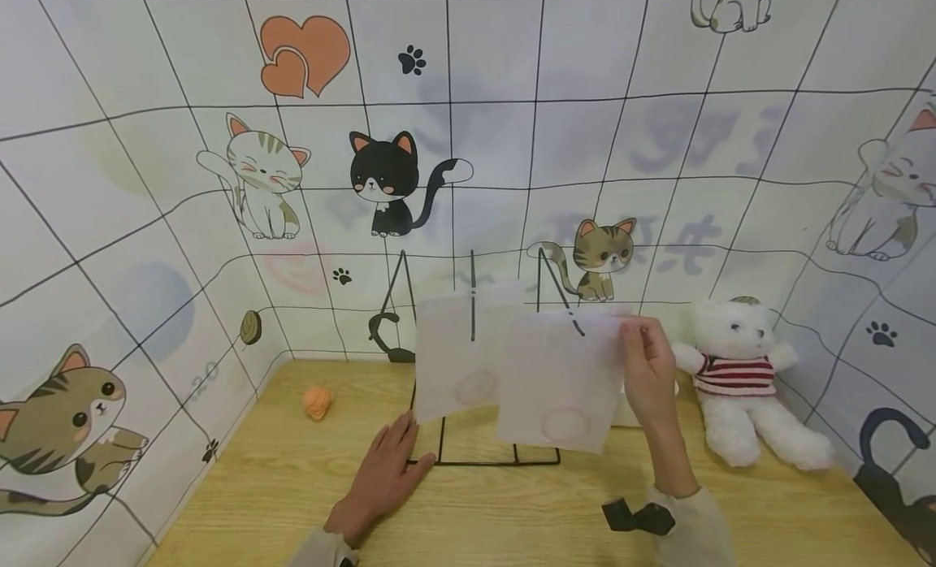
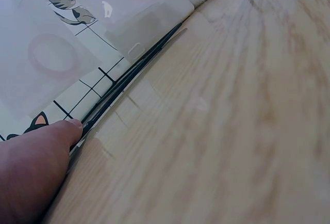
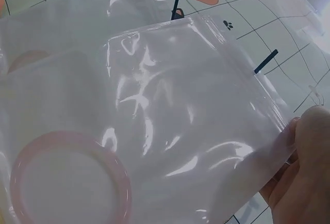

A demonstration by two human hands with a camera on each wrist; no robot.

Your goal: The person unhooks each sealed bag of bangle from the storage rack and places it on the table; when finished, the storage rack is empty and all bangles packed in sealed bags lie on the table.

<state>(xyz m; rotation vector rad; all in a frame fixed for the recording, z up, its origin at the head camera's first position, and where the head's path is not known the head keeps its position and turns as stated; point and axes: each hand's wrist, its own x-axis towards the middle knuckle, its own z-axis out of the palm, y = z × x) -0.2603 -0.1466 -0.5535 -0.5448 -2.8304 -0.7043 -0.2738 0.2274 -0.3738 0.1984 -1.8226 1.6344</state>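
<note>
A black wire display rack (image 1: 497, 463) stands on the wooden table, its prongs sticking forward through the tops of two translucent plastic bags. In the right-hand bag (image 1: 559, 376) a pink ring (image 3: 122, 182) lies near the bottom, and the left-hand bag (image 1: 453, 348) also shows a round pink shape low down. My right hand (image 1: 649, 372) pinches the upper right corner of the right-hand bag between thumb and fingers. Flat on the table at the rack's left front corner rests my left hand (image 1: 385, 473), fingers straight, its thumb (image 2: 44, 154) against the base wire.
To the right a white plush bear (image 1: 734, 376) in a striped shirt sits against the wall cloth (image 1: 490, 144) printed with cats. An orange ball (image 1: 318, 402) lies at the back left. Behind the right-hand bag a pale object (image 1: 626, 414) partly shows.
</note>
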